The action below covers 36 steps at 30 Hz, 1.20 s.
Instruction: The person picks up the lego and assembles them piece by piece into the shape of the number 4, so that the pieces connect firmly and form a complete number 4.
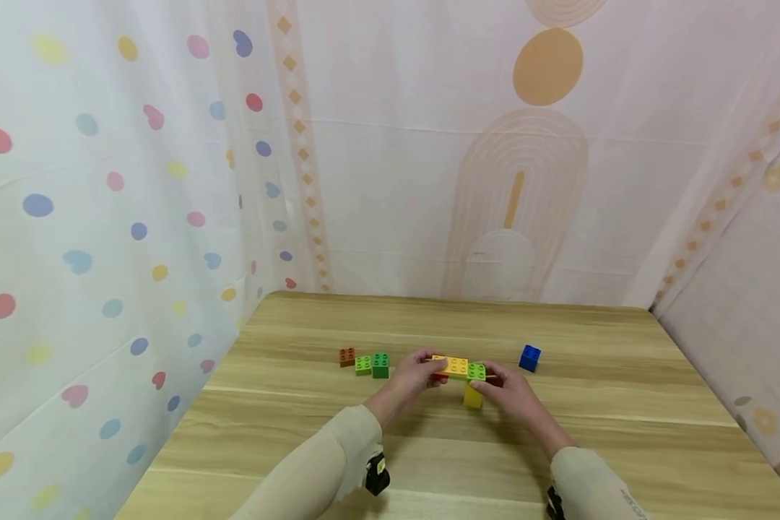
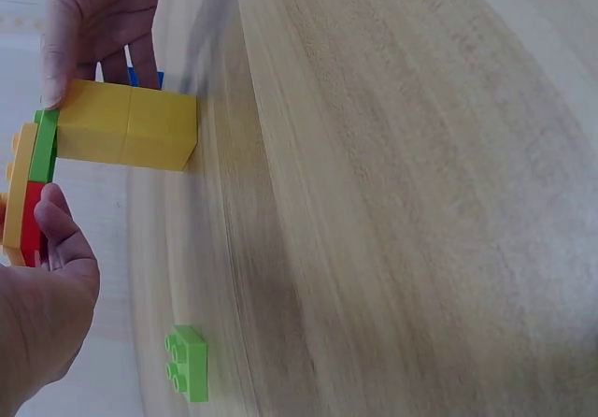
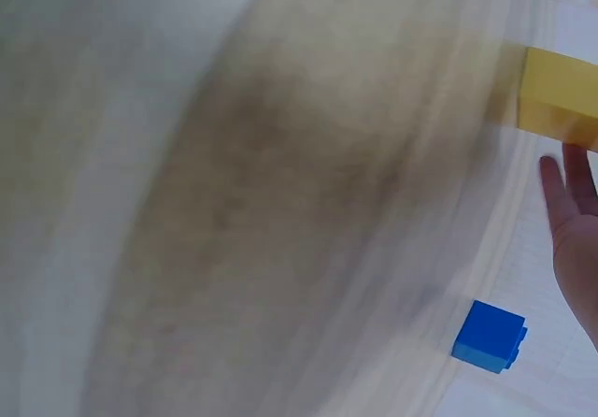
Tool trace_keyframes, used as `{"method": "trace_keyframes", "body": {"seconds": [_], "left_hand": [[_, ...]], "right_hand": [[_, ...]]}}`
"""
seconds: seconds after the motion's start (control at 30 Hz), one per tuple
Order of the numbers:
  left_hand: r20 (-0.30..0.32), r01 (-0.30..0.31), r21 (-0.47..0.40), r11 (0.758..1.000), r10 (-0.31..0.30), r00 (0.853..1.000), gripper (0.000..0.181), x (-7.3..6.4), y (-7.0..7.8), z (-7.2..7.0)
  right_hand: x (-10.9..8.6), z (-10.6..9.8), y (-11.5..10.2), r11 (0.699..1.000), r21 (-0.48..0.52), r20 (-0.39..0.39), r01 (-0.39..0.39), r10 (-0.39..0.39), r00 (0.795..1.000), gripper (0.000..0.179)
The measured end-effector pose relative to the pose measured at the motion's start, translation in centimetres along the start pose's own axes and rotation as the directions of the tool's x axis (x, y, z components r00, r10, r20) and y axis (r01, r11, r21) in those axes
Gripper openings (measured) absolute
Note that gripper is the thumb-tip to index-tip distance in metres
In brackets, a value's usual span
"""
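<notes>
A yellow two-block column stands upright on the table, topped by a green brick. A long orange-yellow brick reaches left from the green brick, with a red brick under its outer end. My left hand pinches this outer end between thumb and fingers. On the other side my right hand holds the green brick at the column's top, thumb on the near side and fingers behind. Only part of that hand shows in the right wrist view, beside the yellow column.
Left of the hands sit a brown brick, a light green brick and a dark green brick. A blue brick lies to the right, farther back. The wooden table ends at patterned curtains.
</notes>
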<state>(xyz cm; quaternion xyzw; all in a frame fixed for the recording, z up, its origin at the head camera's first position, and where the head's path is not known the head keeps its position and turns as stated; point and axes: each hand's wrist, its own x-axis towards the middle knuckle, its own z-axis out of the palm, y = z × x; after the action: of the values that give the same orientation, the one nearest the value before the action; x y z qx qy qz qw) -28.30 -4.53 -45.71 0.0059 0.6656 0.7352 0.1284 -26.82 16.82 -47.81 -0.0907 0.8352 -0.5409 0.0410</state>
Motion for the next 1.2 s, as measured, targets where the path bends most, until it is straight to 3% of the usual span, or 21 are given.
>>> {"method": "trace_keyframes", "body": {"seconds": [0.13, 0.23, 0.5, 0.8, 1.2], "left_hand": [[0.01, 0.0, 0.023, 1.0, 0.0, 1.0, 0.029, -0.1, 0.2, -0.1], [0.021, 0.0, 0.044, 0.999, -0.001, 1.0, 0.029, -0.1, 0.1, -0.2], [0.025, 0.015, 0.079, 0.997, -0.017, 1.0, 0.029, 0.3, 0.2, -0.2], [0.028, 0.004, 0.085, 0.996, -0.006, 1.0, 0.03, 0.6, 0.0, 0.1], [0.066, 0.05, 0.151, 0.987, -0.061, 0.996, 0.034, 1.2, 0.9, 0.1]], "right_hand": [[0.2, 0.2, -0.3, 1.0, -0.022, -0.003, -0.021, 0.021, 1.0, 0.05], [0.5, 0.4, -0.7, 0.999, -0.041, 0.005, 0.006, -0.006, 1.0, 0.058], [0.7, 1.0, -1.4, 0.998, -0.047, 0.004, 0.049, -0.049, 0.999, 0.035], [0.9, 0.7, -0.8, 0.997, -0.047, -0.009, 0.062, -0.063, 0.998, 0.035], [1.0, 0.3, -0.3, 0.996, -0.033, 0.002, 0.084, -0.084, 0.997, 0.04]]}}
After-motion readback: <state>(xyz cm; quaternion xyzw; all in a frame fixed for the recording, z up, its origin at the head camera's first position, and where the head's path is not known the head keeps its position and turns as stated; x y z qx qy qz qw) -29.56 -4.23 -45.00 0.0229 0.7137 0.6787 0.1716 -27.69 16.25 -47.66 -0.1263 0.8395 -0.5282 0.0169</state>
